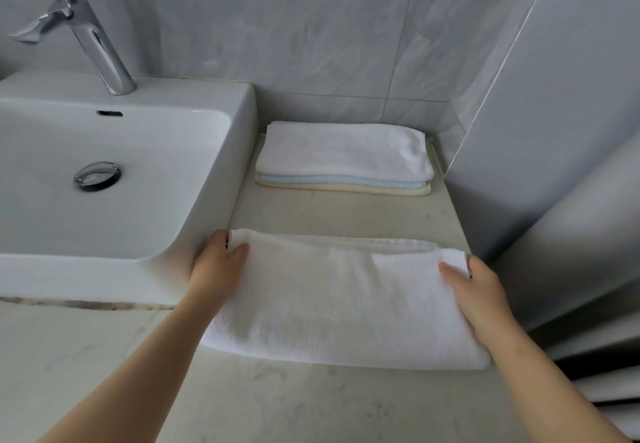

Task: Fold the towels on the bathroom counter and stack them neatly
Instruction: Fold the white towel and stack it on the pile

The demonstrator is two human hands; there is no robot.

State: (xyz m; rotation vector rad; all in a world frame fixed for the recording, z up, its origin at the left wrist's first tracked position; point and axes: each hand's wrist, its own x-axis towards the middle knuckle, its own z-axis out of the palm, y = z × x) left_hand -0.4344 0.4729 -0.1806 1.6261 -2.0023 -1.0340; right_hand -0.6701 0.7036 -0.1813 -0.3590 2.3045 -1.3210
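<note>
A folded white towel (pixel 343 300) lies across the pale counter (pixel 346 210) near its front. My left hand (pixel 218 268) grips the towel's far left corner, thumb on top and fingers hidden under the edge. At the far right corner my right hand (pixel 474 290) grips the same towel the same way. Against the back wall sits a neat stack of three folded towels (pixel 343 158): white on top, light blue in the middle, cream at the bottom.
A white basin (pixel 221 200) with a chrome tap (pixel 86 34) and drain plug (pixel 97 175) borders the towel area on the left. Grey tiled walls (pixel 519 165) close in the back and right. Bare counter lies between the stack and the held towel.
</note>
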